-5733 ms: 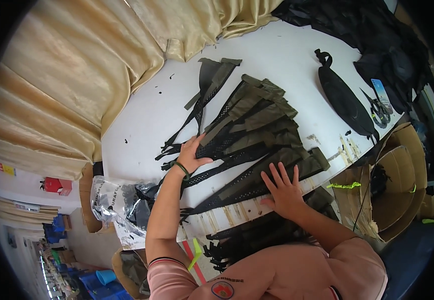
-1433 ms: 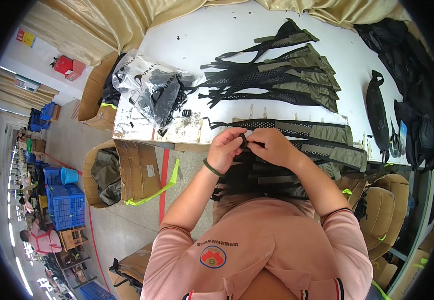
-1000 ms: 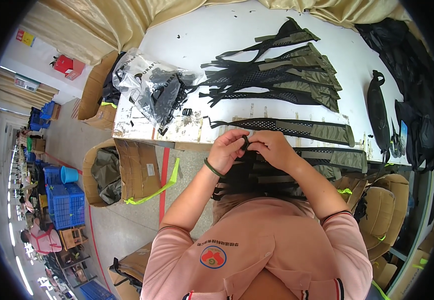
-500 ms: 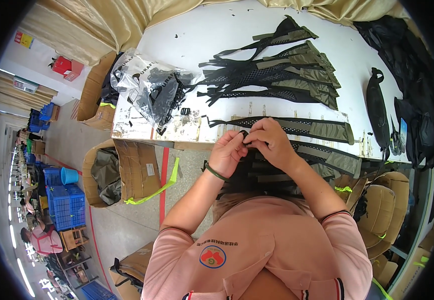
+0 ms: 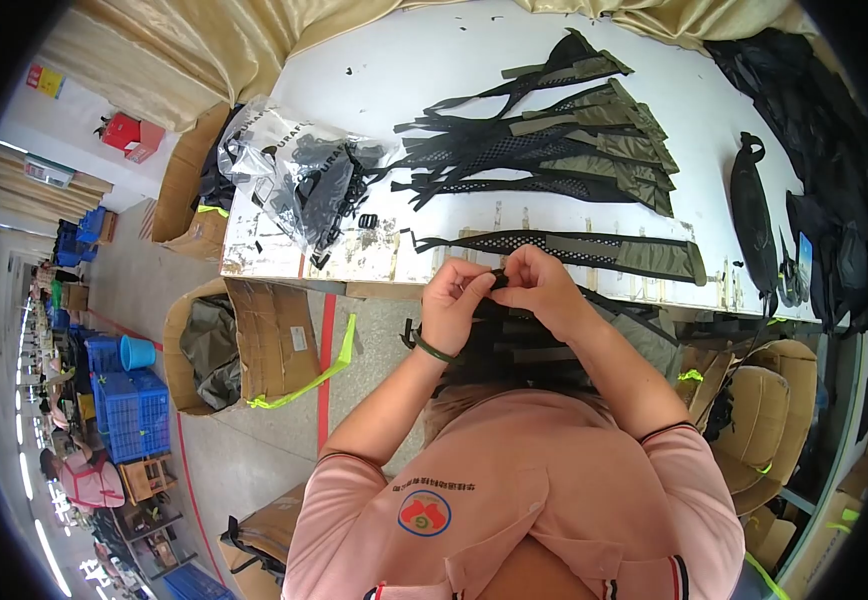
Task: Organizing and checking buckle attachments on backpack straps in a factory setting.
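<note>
My left hand [image 5: 456, 296] and my right hand [image 5: 542, 287] meet at the table's near edge, their fingers pinched on a small black buckle [image 5: 499, 279]. Fingertips cover most of it, and its exact form is hard to make out. Below my hands, black and olive strap pieces [image 5: 534, 340] lie over my lap. Just beyond my fingers, one black mesh and olive shoulder strap [image 5: 594, 252] is stretched across the table. A clear plastic bag [image 5: 299, 180] of black plastic buckles lies at the left, with a loose black slider buckle [image 5: 367, 221] beside it.
More mesh straps [image 5: 564, 140] are heaped on the white table [image 5: 414, 60]. Black fabric pieces [image 5: 754, 220] lie along its right side. A cardboard box [image 5: 274, 340] with dark fabric stands at the left, and other cartons [image 5: 764, 410] at the right. Blue crates [image 5: 132, 410] stand farther left.
Both hands have drawn level around the small buckle, my right hand coming slightly lower. The olive strap ends on my lap have shifted, and less of them shows at the right.
</note>
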Demonstrator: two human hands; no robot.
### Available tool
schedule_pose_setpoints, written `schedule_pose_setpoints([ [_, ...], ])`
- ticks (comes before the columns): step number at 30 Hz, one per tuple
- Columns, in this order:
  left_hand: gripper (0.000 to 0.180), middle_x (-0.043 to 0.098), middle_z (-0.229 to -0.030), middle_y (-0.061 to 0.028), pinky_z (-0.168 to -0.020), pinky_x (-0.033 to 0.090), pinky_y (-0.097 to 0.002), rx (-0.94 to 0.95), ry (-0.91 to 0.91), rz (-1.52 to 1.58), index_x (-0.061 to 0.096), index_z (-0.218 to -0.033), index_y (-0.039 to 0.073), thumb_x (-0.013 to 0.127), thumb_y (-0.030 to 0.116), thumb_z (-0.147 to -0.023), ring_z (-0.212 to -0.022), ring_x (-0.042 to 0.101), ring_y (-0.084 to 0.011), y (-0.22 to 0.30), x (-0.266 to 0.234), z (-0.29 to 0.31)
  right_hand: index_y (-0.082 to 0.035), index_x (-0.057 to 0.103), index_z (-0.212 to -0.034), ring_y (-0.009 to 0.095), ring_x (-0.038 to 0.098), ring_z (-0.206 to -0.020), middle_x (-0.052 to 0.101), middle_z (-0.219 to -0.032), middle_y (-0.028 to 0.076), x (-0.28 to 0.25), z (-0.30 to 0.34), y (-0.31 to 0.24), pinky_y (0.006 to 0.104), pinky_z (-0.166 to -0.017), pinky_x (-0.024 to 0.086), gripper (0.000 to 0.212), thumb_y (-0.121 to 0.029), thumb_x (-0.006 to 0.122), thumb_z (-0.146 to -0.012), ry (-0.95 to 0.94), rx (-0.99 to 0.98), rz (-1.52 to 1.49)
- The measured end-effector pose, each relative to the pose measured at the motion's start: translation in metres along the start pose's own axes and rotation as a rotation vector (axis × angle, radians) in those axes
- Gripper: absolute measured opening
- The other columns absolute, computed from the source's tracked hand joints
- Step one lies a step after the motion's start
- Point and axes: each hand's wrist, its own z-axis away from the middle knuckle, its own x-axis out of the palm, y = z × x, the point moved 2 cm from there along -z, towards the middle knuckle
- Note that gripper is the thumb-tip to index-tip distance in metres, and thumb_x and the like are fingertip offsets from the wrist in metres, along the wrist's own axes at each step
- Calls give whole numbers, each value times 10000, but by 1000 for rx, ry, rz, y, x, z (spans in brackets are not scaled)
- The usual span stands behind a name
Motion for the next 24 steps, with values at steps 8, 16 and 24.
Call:
schedule_pose_setpoints([
  [8,182,565,-979,-42,-769,478,-231,164,-207,-53,535,-1027,8,594,-48,-863,-887,565,-97,12,7,8,-68,491,-825,55,476,-612,501,-686,-16,1,5,1,191,-547,399,249,26,701,-732,34,14,-228],
  [16,254,509,-966,-45,-731,465,-229,261,-247,-332,552,-1008,36,627,-89,-800,-874,546,-120,3,-4,9,-23,604,-960,69,524,-648,589,-780,11,-3,7,-19,222,-566,458,175,-183,612,-889,-49,119,-54],
  [24,170,534,-880,-30,-657,480,-213,-42,-237,-129,546,-985,32,599,-51,-846,-769,543,-77,2,-6,33,-30,624,-871,33,474,-623,556,-711,-27,-4,-4,-7,175,-538,373,127,-155,601,-874,-58,-31,148],
])
